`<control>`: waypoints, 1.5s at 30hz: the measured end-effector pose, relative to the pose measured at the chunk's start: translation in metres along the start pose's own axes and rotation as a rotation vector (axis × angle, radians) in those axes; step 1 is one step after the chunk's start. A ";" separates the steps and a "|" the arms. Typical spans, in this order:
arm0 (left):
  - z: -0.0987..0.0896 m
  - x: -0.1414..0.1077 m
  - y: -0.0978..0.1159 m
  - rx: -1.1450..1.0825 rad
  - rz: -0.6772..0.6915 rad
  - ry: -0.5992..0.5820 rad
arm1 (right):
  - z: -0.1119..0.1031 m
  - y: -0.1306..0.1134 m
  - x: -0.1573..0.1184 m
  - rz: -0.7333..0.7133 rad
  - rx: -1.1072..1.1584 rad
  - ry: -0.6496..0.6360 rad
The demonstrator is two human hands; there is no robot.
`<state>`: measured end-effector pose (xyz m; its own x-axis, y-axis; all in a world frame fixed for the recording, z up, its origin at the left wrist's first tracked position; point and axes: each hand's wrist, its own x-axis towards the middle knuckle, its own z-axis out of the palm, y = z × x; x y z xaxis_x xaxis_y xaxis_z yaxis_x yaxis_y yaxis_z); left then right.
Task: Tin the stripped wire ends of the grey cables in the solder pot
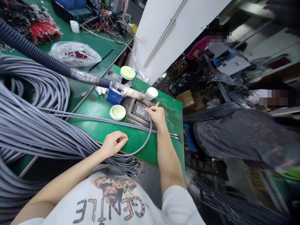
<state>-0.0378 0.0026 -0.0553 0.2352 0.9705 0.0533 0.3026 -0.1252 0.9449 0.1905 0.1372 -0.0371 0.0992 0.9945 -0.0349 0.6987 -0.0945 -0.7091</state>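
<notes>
My right hand pinches the end of a grey cable whose thin stripped wires point down at a small metal pot with a shiny silvery surface, apparently a solder pot. From that hand the cable bends down and back toward the table's near edge. My left hand hovers by that edge, above the cable bundle, fingers loosely curled and thumb apart, with nothing visible in it. Beyond it, several straight grey cables cross the green table, their stripped ends at the right. An open pale tub sits left of the pot.
Large coils of grey cable fill the left side. A ribbed black hose reaches over to the pot. A white round container, a yellow-lidded jar and a blue box stand behind. A person in dark clothing is at the right.
</notes>
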 end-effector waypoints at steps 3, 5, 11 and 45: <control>0.005 0.008 0.003 -0.291 -0.145 0.104 | -0.004 -0.022 -0.029 -0.061 0.302 -0.014; 0.011 0.017 0.008 -0.548 -0.273 0.165 | -0.002 -0.037 -0.049 -0.101 0.433 -0.041; 0.032 0.033 0.029 -1.195 -0.446 0.212 | 0.015 -0.066 -0.094 -0.154 0.568 -0.107; 0.011 -0.002 0.033 -0.667 -0.243 -0.130 | -0.023 -0.069 -0.132 -0.350 0.257 -0.076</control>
<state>-0.0182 -0.0057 -0.0282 0.3533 0.9174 -0.1830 -0.2587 0.2838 0.9233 0.1455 0.0115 0.0320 -0.1713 0.9660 0.1936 0.4815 0.2535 -0.8390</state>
